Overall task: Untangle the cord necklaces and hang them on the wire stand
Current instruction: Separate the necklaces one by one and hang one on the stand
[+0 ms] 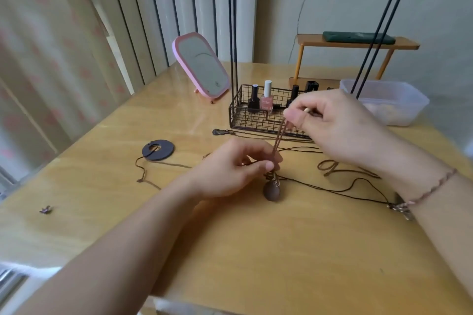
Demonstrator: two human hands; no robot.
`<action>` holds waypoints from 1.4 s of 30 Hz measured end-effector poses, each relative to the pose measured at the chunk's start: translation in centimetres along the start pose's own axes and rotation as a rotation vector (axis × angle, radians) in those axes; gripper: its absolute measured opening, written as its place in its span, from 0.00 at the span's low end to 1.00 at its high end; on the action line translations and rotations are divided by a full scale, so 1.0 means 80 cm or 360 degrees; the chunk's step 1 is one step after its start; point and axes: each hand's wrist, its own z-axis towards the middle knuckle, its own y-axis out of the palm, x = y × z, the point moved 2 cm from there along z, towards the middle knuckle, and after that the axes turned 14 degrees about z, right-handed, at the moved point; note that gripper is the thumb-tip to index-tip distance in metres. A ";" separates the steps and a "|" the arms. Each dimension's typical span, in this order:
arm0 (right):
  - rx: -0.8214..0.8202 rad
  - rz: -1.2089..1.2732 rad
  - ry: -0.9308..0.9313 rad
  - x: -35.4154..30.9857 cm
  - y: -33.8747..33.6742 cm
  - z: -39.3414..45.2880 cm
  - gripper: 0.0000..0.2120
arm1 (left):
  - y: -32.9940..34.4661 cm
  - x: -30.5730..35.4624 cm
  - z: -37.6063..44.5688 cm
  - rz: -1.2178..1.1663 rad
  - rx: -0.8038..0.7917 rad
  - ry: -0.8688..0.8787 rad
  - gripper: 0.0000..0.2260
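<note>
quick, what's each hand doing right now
Left hand: pinches the brown cord just above the oval pendant.
Right hand: pinches the same cord's upper end, pulling it taut.

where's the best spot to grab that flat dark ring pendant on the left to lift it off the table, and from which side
Probably by its cord, not the disc. The ring pendant lies flat on the table, so its rim gives fingers little to get under. Its brown cord trails loose toward the near left; pinch it from above close to the off-centre hole. The left hand is nearer.
</note>
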 end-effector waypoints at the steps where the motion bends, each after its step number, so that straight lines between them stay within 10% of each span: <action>1: 0.0014 0.0020 -0.0027 0.001 -0.004 0.000 0.10 | -0.001 -0.003 0.000 0.0051 0.0014 -0.0005 0.05; 19: 0.0344 0.1380 -0.0103 0.047 -0.062 -0.029 0.17 | -0.007 -0.010 0.001 -0.0137 0.0069 -0.0218 0.06; 28: -0.1262 0.0430 0.0123 0.101 -0.052 -0.090 0.09 | -0.016 -0.006 0.000 0.0038 -0.0001 -0.0181 0.02; 34: -0.0363 -0.0150 -0.0330 0.051 -0.019 -0.075 0.15 | -0.028 0.005 -0.010 0.0534 -0.0029 -0.0069 0.06; 42: -0.0096 -0.0446 0.0000 0.032 0.060 -0.058 0.06 | -0.019 0.005 -0.013 0.0711 -0.0192 -0.0138 0.12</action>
